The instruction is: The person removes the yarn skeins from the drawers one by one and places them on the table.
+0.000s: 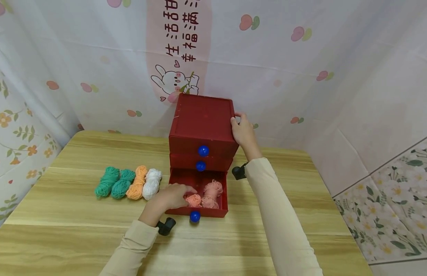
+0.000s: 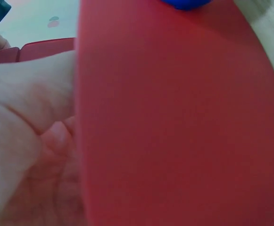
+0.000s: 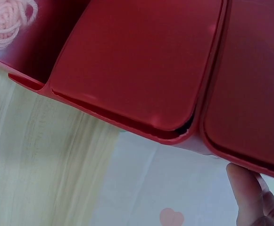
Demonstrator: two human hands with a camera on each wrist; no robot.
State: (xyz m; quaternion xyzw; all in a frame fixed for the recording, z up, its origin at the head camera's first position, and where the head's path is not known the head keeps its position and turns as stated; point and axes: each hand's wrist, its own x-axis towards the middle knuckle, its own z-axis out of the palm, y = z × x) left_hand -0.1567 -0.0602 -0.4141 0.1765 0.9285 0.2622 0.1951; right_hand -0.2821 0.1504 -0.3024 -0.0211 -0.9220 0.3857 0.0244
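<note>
My left hand [image 1: 173, 194] reaches over the left wall of the pulled-out bottom drawer [image 1: 209, 213], its fingers curled at a coral yarn skein [image 1: 193, 200]. The hand covers part of that skein. Beside it in the drawer lies a pale pink yarn skein [image 1: 212, 194], also partly seen in the right wrist view. In the left wrist view the drawer front [image 2: 174, 122] hides the fingertips. My right hand [image 1: 245, 132] grips the upper right edge of the red drawer cabinet [image 1: 204, 117], its thumb on the edge. The two upper drawers are pushed in.
Left of the cabinet, several yarn skeins lie in a row: two green ones [image 1: 108, 181], an orange one [image 1: 137, 183] and a white one [image 1: 152, 184]. Blue round knobs [image 1: 203, 150] stick out from the drawer fronts. A printed curtain [image 1: 268, 76] hangs behind the wooden table [image 1: 206, 249].
</note>
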